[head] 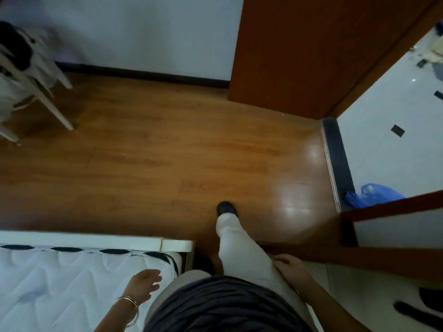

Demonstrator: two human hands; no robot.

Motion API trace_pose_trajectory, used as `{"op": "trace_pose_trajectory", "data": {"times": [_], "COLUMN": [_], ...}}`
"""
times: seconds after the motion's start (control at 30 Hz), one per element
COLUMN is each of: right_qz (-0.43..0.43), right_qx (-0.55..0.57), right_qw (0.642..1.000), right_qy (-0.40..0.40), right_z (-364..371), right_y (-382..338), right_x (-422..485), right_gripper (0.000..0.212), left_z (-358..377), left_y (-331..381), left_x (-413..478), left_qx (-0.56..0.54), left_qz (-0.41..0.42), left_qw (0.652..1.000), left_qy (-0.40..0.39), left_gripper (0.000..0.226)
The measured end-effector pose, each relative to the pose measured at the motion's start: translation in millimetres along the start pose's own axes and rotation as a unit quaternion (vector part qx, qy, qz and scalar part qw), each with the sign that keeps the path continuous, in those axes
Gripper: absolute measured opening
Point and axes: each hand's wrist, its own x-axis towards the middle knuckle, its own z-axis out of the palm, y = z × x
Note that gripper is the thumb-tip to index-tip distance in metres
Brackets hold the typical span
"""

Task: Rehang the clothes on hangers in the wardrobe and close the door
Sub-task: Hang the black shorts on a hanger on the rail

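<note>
**Both hands empty, clothes across the room**

The person stands on a wooden floor point(167, 152), looking down, with one dark shoe point(226, 208) set ahead of the body. The left hand point(143, 285) hangs over the edge of a white quilted mattress point(60, 283). Its fingers are loosely spread and grasp nothing, and thin bracelets point(129, 301) circle the wrist. The right hand point(288, 267) lies against the outside of the pale trouser leg, fingers relaxed, also holding nothing.

The clothes point(16, 51) are well apart from both hands, at the far upper left. They form a black and white heap draped over what looks like a white chair point(55, 109), though that corner is too blurred to make out single garments or any hanger.

At the upper right a brown door point(299, 56) stands open against the wall. Beside it a dark threshold strip leads to a pale tiled floor point(383, 140), where a blue plastic bag point(374, 195) lies just past the strip.
</note>
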Motion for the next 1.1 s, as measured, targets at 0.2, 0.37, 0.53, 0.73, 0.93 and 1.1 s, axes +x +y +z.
{"op": "trace_pose_trajectory", "data": {"times": [0.2,0.37,0.53,0.73,0.93,1.1], "right_qz": [-0.029,-0.083,-0.121,-0.114,-0.105,-0.139], "right_qx": [-0.094,-0.105,-0.145,-0.283,-0.398,-0.444], "right_qw": [0.994,0.986,0.971,0.934,0.887,0.860], "right_qy": [-0.049,-0.100,-0.144,-0.189,-0.210,-0.211], "right_z": [-59.8,-110.8,-134.9,-107.8,-24.8,72.0], "right_y": [-100.3,-223.2,-313.1,-378.5,-465.4,-563.4], "right_x": [97.3,158.5,193.9,219.9,232.1,215.1], "right_gripper": [0.024,0.026,0.030,0.033,0.031,0.029], "left_z": [33.0,69.7,68.9,47.1,26.1,-49.5], "left_y": [78.6,162.1,218.1,191.4,160.1,160.5], "left_x": [33.8,51.5,37.5,36.3,46.9,100.2], "left_qx": [-0.120,-0.154,-0.138,-0.272,-0.428,-0.480], "left_qz": [-0.023,-0.013,0.053,-0.052,-0.192,-0.202], "left_qw": [0.992,0.986,0.983,0.945,0.866,0.836], "left_qy": [0.027,0.060,0.111,0.174,0.170,0.175], "left_gripper": [0.010,0.018,0.019,0.026,0.015,0.023]}}
